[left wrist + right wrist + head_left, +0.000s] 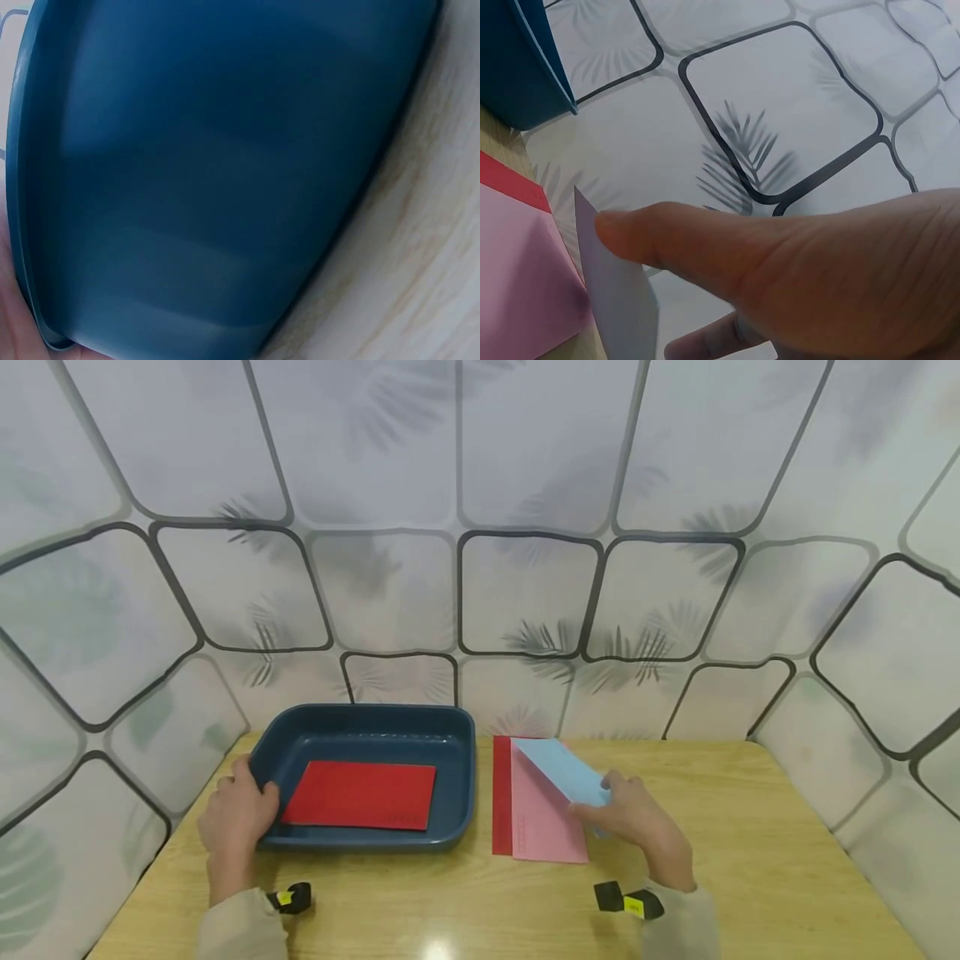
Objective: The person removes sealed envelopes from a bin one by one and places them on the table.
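My left hand grips the left side of a dark blue tray, its thumb near the front corner. The left wrist view shows the outer wall of the tray close up, with only a bit of the hand at the rim. A red envelope lies flat inside. My right hand pinches a light blue envelope, held tilted above a pink envelope. Under the pink one, another red envelope shows along its left side. In the right wrist view the thumb presses the blue envelope's face.
Everything stands on a light wooden table. A patterned curtain rises behind its far edge and along both sides. The tray stands left of the pink and red envelopes, with a narrow gap between.
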`<state>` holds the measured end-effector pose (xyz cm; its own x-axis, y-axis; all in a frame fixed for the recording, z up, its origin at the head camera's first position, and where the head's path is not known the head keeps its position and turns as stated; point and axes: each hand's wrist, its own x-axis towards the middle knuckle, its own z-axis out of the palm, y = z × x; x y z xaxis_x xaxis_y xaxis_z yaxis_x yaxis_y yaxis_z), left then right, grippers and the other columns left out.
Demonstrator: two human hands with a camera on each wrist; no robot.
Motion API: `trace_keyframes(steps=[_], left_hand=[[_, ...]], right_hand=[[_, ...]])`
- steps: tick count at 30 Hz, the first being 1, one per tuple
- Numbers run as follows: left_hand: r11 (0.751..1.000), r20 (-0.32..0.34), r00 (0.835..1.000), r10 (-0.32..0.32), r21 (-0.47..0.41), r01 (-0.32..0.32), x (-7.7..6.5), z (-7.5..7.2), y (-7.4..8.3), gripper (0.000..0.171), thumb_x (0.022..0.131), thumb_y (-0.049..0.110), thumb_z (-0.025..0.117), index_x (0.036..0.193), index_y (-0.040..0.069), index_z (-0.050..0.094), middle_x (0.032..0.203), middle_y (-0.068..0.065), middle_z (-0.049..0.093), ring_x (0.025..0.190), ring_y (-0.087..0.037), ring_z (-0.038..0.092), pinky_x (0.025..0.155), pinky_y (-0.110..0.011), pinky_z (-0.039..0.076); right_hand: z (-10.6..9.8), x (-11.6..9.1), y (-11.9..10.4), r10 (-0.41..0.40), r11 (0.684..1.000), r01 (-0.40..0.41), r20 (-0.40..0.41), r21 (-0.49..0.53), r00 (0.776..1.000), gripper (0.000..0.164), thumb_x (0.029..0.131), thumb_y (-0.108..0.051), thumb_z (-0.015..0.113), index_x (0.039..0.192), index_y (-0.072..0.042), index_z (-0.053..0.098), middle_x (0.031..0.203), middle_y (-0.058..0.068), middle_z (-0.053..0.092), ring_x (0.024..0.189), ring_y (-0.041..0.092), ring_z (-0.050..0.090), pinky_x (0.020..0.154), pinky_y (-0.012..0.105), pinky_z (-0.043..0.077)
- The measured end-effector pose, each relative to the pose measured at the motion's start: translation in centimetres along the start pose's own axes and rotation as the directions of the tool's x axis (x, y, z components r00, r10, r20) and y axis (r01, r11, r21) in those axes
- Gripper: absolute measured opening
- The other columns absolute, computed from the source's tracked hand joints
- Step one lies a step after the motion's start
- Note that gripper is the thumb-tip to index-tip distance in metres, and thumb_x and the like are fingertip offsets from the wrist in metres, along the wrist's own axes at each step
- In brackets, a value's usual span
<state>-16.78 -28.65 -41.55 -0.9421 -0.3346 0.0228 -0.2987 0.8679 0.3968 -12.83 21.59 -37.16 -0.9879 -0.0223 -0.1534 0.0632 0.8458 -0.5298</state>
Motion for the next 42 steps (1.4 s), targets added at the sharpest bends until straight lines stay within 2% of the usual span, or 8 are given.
trace_keyframes(steps=[7, 16, 21, 25, 32, 38, 42], left_hand=[[1.000, -0.005, 1.000, 0.003, -0.003, -0.003, -0.2, -0.1, 0.1, 0.066, 0.088, 0.026, 0.042, 0.140, -0.003, 0.015, 0.118, -0.041, 0.038, 0.097, -0.054, 0.045, 0.070, -0.064, 0.041], [1.000, -0.007, 1.000, 0.001, 0.006, -0.001, -0.2, 0.0, 0.0, 0.066, 0.088, 0.026, 0.042, 0.140, -0.004, 0.015, 0.116, -0.040, 0.039, 0.095, -0.054, 0.045, 0.068, -0.064, 0.042], [1.000, -0.007, 1.000, -0.003, 0.006, 0.003, -0.2, 0.1, 0.0, 0.066, 0.088, 0.026, 0.042, 0.140, -0.004, 0.015, 0.116, -0.040, 0.039, 0.095, -0.054, 0.045, 0.070, -0.065, 0.041], [1.000, -0.006, 1.000, -0.006, 0.006, 0.006, -0.2, 0.1, 0.0, 0.065, 0.088, 0.026, 0.042, 0.140, -0.003, 0.015, 0.117, -0.040, 0.039, 0.096, -0.054, 0.045, 0.070, -0.065, 0.041], [1.000, -0.003, 1.000, -0.014, 0.007, 0.014, 0.0, 0.0, 0.1, 0.066, 0.088, 0.026, 0.042, 0.141, -0.003, 0.014, 0.117, -0.040, 0.039, 0.096, -0.054, 0.045, 0.071, -0.064, 0.041], [1.000, -0.004, 1.000, -0.009, 0.003, 0.009, -0.1, -0.2, 0.2, 0.066, 0.088, 0.026, 0.042, 0.141, -0.003, 0.014, 0.117, -0.040, 0.039, 0.096, -0.054, 0.045, 0.071, -0.064, 0.041], [1.000, -0.003, 1.000, -0.007, 0.005, 0.008, -0.1, -0.2, 0.2, 0.066, 0.088, 0.025, 0.042, 0.141, -0.003, 0.014, 0.117, -0.040, 0.039, 0.097, -0.054, 0.045, 0.071, -0.065, 0.041]], right_hand=[[-0.1, 0.0, 0.3, 0.062, 0.997, -0.062, 0.002, -0.041, 0.998, 0.082, 0.075, -0.053, 0.064, 0.123, 0.010, 0.041, 0.104, 0.025, 0.052, 0.083, 0.029, 0.051, 0.069, 0.046, 0.048], [0.4, 0.3, 0.4, 0.104, 0.986, -0.095, 0.058, -0.134, 0.993, 0.088, 0.074, -0.059, 0.061, 0.125, 0.011, 0.042, 0.108, 0.027, 0.053, 0.087, 0.032, 0.051, 0.072, 0.054, 0.047], [1.0, 0.7, 0.9, 0.105, 0.978, -0.090, 0.073, -0.188, 0.992, 0.082, 0.072, -0.057, 0.064, 0.117, 0.011, 0.049, 0.101, 0.021, 0.056, 0.086, 0.031, 0.051, 0.071, 0.053, 0.047], [1.5, 1.0, 1.4, 0.112, 0.971, -0.092, 0.080, -0.221, 0.990, 0.086, 0.067, -0.058, 0.066, 0.113, 0.013, 0.050, 0.098, 0.022, 0.054, 0.081, 0.030, 0.051, 0.069, 0.051, 0.048], [2.2, 1.4, 2.0, 0.130, 0.971, -0.107, 0.097, -0.214, 0.987, 0.087, 0.064, -0.056, 0.071, 0.112, 0.014, 0.050, 0.098, 0.025, 0.047, 0.077, 0.030, 0.050, 0.070, 0.052, 0.047], [2.4, 1.6, 2.5, 0.135, 0.969, -0.110, 0.101, -0.220, 0.986, 0.088, 0.064, -0.056, 0.071, 0.112, 0.015, 0.050, 0.100, 0.027, 0.048, 0.079, 0.030, 0.050, 0.073, 0.052, 0.047], [2.3, 1.7, 2.7, 0.123, 0.978, -0.102, 0.106, -0.181, 0.987, 0.072, 0.071, -0.048, 0.070, 0.105, 0.013, 0.053, 0.095, 0.022, 0.054, 0.076, 0.027, 0.051, 0.069, 0.048, 0.048]])
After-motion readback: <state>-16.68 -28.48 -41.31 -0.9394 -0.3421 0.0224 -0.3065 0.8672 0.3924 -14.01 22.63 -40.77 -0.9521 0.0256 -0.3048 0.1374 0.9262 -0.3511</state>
